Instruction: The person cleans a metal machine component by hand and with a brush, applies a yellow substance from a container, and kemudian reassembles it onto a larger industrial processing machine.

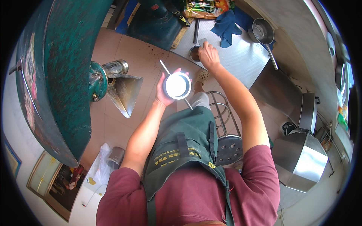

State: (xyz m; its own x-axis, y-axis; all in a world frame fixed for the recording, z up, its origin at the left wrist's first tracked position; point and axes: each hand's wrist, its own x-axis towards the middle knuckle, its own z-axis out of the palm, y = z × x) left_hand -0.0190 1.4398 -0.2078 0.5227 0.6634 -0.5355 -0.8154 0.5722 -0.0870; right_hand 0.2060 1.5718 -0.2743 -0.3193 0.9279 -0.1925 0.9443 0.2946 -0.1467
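Observation:
My left hand [162, 92] is wrapped around a round white bowl [176, 86] whose inside is washed out by glare. A thin pale rod [163, 64] passes under the bowl, its two ends sticking out on opposite sides. My right hand [209, 55] is over the metal tabletop with its fingers pinched. At the fingertips shows a small flat grey piece [202, 41], too small to name. Just left of that hand stands a small round container [194, 54] with something brown inside, partly covered by the fingers.
On the metal table [241, 56] lie a blue cloth [226, 28], a long-handled saucepan [263, 32] and a colourful package [207, 8]. A large green machine [68, 75] with a metal chute [126, 94] fills the left. A metal stool [228, 148] stands by my legs.

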